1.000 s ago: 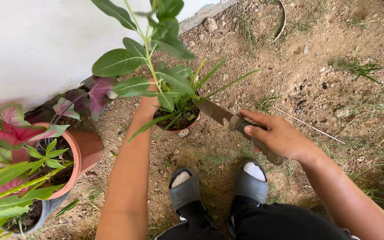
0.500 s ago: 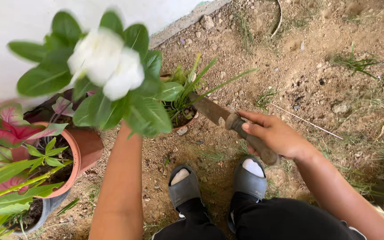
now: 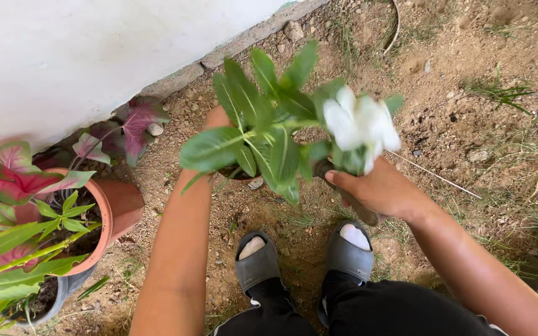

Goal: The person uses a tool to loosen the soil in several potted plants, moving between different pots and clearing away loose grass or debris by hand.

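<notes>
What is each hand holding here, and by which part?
Right hand grips a tool handle; its front is hidden. Left hand is at the small plant pot; grip hidden by leaves.

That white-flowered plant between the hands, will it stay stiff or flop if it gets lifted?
The plant would probably sway: its thin stem carries broad leaves and a white flower high up, so it looks top-heavy. The petals seem delicate and likely bruise. The left hand sits behind the foliage at its base.

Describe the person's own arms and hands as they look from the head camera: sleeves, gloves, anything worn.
Both forearms are bare up to the bottom edge of the picture; no sleeves show. The left hand, mostly hidden behind leaves, and the right hand wear no gloves. No watch, bracelet or ring shows on the visible parts. Lower down, the person wears black trousers, grey open-toed slides and white socks.
</notes>
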